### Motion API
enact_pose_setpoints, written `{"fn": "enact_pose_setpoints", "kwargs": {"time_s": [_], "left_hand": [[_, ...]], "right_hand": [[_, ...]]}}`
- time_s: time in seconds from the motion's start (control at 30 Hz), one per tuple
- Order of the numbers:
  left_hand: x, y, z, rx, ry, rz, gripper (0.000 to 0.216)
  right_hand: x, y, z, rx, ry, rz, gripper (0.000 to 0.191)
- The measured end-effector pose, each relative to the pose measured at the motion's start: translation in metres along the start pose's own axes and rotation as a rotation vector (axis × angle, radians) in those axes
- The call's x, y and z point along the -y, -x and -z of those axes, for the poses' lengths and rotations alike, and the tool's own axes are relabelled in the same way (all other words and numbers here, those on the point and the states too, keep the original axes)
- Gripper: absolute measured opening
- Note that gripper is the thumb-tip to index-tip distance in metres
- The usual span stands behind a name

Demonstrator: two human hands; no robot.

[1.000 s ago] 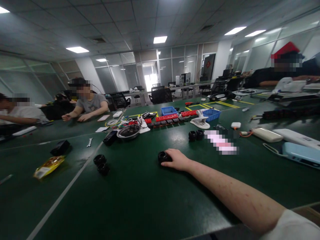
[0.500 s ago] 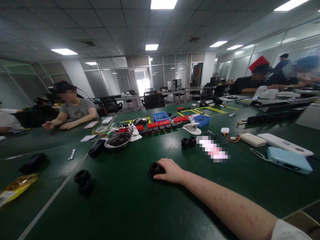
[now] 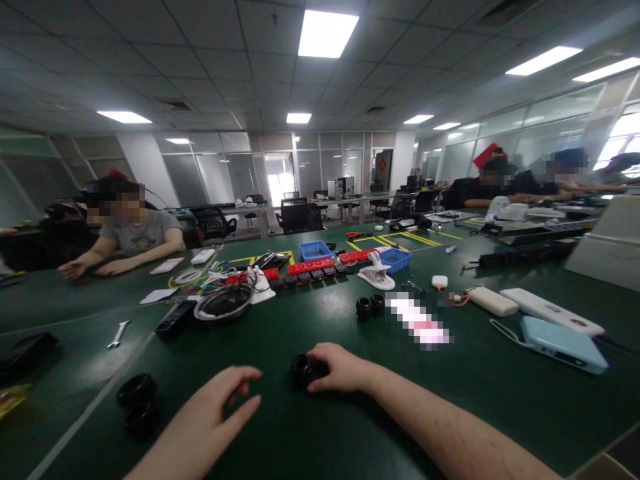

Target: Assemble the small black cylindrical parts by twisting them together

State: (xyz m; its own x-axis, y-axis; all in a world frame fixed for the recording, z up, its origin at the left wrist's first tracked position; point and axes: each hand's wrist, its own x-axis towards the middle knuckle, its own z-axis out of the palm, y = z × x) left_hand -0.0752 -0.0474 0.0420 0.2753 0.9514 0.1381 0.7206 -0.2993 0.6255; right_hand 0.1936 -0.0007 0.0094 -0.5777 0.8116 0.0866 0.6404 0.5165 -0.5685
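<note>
My right hand rests on the green table with its fingers closed round a small black cylindrical part. My left hand hovers just left of that part, fingers curled loosely apart and holding nothing. Two more black ring parts lie at the lower left. Another black pair sits farther back, beyond my right hand.
A metal bowl, a black box and a wrench lie at mid-left. Red parts, blue bins and a white clamp sit behind. Power banks lie right. People sit at the left and far right.
My left hand has come into view from below, toward the black part. The view tilted up and swung right; my right hand stays on the part.
</note>
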Motion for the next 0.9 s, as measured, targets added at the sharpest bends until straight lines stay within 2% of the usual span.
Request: {"fn": "enact_pose_setpoints", "kwargs": {"time_s": [0.13, 0.27, 0.43, 0.57, 0.67, 0.8, 0.9], "left_hand": [[-0.016, -0.053, -0.041, 0.171, 0.084, -0.163, 0.052], [-0.015, -0.068, -0.054, 0.29, 0.147, -0.215, 0.039], [-0.011, -0.068, -0.055, 0.242, 0.2, -0.235, 0.03], [-0.007, -0.069, -0.068, 0.226, 0.199, -0.106, 0.024], [-0.006, -0.07, -0.075, 0.176, 0.212, -0.05, 0.031], [-0.008, -0.069, -0.072, 0.152, 0.22, -0.065, 0.032], [-0.009, -0.068, -0.067, 0.127, 0.222, -0.097, 0.029]], "right_hand": [[-0.004, -0.005, -0.002, -0.018, 0.032, 0.019, 0.033], [-0.007, -0.007, -0.004, -0.01, 0.05, 0.033, 0.033], [-0.006, -0.009, -0.003, -0.009, 0.04, 0.016, 0.039], [0.001, -0.011, -0.007, -0.05, 0.126, -0.093, 0.042], [0.007, -0.014, -0.015, -0.098, 0.243, -0.144, 0.042], [0.013, -0.018, -0.025, -0.153, 0.343, -0.188, 0.043], [0.016, -0.017, -0.023, -0.187, 0.278, -0.153, 0.051]]}}
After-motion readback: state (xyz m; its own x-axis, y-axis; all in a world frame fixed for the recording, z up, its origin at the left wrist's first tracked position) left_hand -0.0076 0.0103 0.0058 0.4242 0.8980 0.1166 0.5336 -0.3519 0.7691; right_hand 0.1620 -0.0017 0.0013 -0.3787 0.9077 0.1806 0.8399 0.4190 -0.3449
